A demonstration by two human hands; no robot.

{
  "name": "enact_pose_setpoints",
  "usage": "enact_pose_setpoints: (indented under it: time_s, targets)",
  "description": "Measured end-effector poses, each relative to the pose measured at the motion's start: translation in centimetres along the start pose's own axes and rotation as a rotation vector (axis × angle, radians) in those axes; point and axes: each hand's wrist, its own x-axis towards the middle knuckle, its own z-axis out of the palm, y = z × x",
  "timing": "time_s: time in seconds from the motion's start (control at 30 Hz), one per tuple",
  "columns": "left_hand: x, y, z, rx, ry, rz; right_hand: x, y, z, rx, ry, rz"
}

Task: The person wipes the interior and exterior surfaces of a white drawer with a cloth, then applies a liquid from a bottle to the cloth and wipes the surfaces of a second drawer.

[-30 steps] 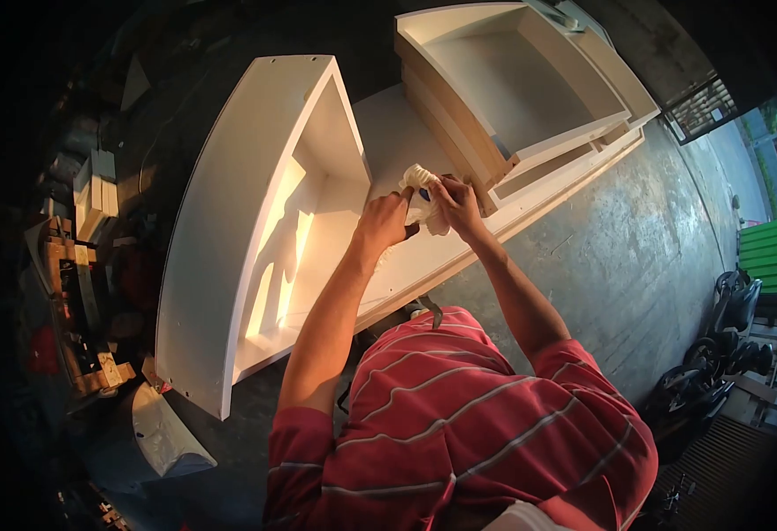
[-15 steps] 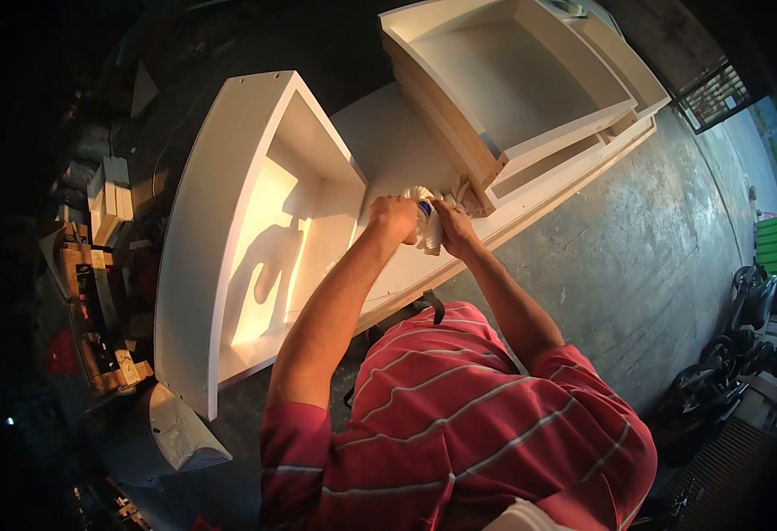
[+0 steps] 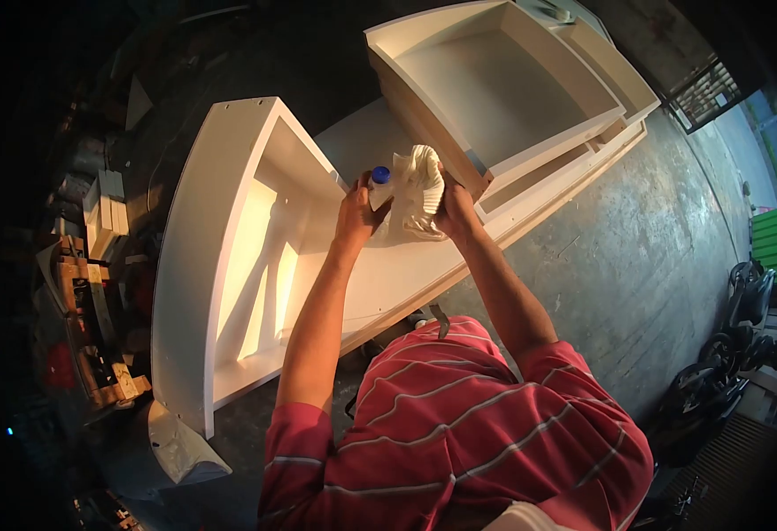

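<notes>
A small blue-capped bottle [image 3: 378, 188] is being gripped by the left hand [image 3: 355, 215], fingers clamped round it. A bunched white cloth [image 3: 420, 193] is being clutched shut by the right hand [image 3: 456, 212], just beside the bottle, above the white cabinet panel [image 3: 406, 265]. Step judged: cloth is being wetted. Next, the bottle mouth is needing tilt onto the cloth without spilling.

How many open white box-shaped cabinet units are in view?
2, maybe more. One white cabinet unit lies left of the hands; a second white unit is stacked top right, over at least one further frame, partly hidden.
</notes>
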Motion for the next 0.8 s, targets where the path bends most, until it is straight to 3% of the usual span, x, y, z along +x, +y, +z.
enact_pose_setpoints:
  time_s: [0.07,0.2,0.27,0.3,0.33,0.4,0.53,0.7,0.73,0.8]
  targets:
    - [1.0,-0.2,1.1,-0.125,0.218,-0.132,-0.5,-1.0,0.8,-0.038,-0.054,-0.005]
    - [2.8,-0.7,3.6,-0.238,0.298,-0.151,-2.0,-2.5,2.0,-0.007,-0.187,0.017]
    - [3.0,-1.7,5.1,-0.21,0.282,-0.142,-3.3,-3.2,3.5,-0.039,-0.227,-0.008]
    - [3.0,-2.2,5.7,-0.176,0.262,-0.136,-4.8,-3.4,4.5,-0.238,-0.235,-0.173]
    - [3.3,-2.4,6.0,-0.178,0.262,-0.132,-4.6,-3.7,4.5,-0.239,-0.236,-0.177]
    - [4.2,-2.7,6.6,-0.209,0.259,-0.173,-4.2,-4.3,4.5,0.026,-0.238,0.03]
    - [6.0,-6.0,9.2,-0.11,0.185,-0.128,-5.2,-5.1,5.9,-0.007,-0.281,0.033]
    - [5.6,-4.7,8.6,-0.101,0.239,-0.161,-7.0,-5.3,11.8,-0.168,-0.139,-0.117]
    - [5.1,-4.3,8.3,-0.099,0.25,-0.168,-6.9,-5.2,12.8,-0.174,-0.148,-0.109]
    - [3.4,-3.5,7.9,-0.141,0.218,-0.181,-6.2,-4.8,14.7,-0.333,-0.243,-0.289]
